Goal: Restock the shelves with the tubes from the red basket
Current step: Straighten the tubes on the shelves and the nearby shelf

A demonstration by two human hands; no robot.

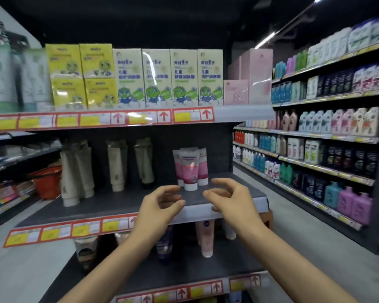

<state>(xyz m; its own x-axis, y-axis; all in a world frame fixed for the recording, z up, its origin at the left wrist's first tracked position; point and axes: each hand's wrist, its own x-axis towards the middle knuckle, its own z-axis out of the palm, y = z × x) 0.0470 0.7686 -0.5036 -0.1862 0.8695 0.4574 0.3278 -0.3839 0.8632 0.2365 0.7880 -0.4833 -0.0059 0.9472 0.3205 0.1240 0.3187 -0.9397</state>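
A cluster of pink-and-white tubes (pixel 190 169) stands cap-down on the dark middle shelf (pixel 109 206), toward its right end. My left hand (pixel 162 204) and my right hand (pixel 225 197) hover just in front of these tubes, a little apart from them, fingers loosely curled and holding nothing. Further left on the same shelf stand beige and olive tubes (pixel 116 165). The red basket (pixel 47 182) sits at the far left beyond the shelf end, partly hidden by beige tubes.
Boxed children's lotions (pixel 171 77) fill the top shelf. The lower shelf holds pale pink and dark tubes (pixel 204 237). A long aisle shelf of bottles (pixel 328 149) runs along the right, with grey floor between.
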